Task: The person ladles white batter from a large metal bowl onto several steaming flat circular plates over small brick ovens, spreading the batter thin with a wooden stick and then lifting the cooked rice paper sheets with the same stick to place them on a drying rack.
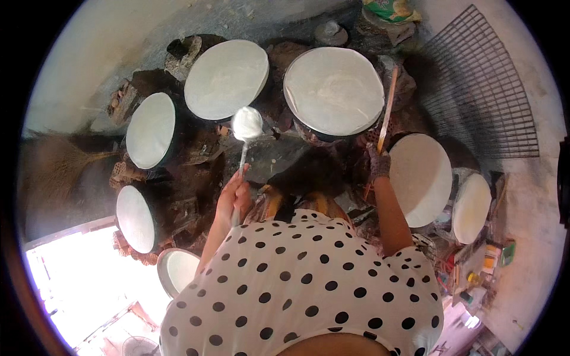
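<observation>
My left hand [235, 196] grips the handle of a metal ladle [247, 124]. The bowl of the ladle is coated or filled with something white, and it is near the lower rim of a large round pan with a white surface [227, 80]. On my right hand [378, 162] is a dark knitted glove. It holds a long flat wooden stick [388, 104], which points up past the right rim of another round white-topped pan [334, 91]. A third such pan [421, 180] stands just right of that hand.
More round white-topped pans stand at left [151, 131], lower left [136, 219] and far right [472, 208]. A metal wire grid [481, 89] leans on the right wall. A straw broom [62, 164] lies at left. Rough blocks [120, 102] sit among the pans.
</observation>
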Action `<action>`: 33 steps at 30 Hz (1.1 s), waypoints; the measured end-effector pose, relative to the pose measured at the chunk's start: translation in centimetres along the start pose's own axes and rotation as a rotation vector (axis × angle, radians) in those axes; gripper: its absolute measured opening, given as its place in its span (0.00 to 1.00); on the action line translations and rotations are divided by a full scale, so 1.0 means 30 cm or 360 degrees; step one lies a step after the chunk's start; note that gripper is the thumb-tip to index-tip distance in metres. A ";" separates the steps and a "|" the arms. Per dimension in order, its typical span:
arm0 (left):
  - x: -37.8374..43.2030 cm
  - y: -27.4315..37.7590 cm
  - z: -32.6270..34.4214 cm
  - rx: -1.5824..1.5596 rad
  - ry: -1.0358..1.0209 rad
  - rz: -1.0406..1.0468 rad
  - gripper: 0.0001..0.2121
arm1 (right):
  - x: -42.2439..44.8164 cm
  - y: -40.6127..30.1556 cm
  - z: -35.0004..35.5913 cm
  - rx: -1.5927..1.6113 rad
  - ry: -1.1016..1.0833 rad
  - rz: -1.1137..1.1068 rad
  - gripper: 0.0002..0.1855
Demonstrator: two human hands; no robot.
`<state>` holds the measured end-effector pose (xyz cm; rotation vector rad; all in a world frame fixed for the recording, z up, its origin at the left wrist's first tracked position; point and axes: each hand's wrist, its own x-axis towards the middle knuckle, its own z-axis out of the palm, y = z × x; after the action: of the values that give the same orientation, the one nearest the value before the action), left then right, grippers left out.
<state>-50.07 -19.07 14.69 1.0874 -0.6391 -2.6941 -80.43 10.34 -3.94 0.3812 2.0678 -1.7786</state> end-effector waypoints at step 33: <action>0.138 0.052 0.002 0.0088 -0.0021 -0.0187 0.15 | 0.072 0.145 0.573 0.1397 -0.0124 0.1058 0.12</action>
<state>-53.11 -21.70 12.85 1.1563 -0.6757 -2.8001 -78.49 -6.00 -10.87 1.0571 0.8166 -2.0642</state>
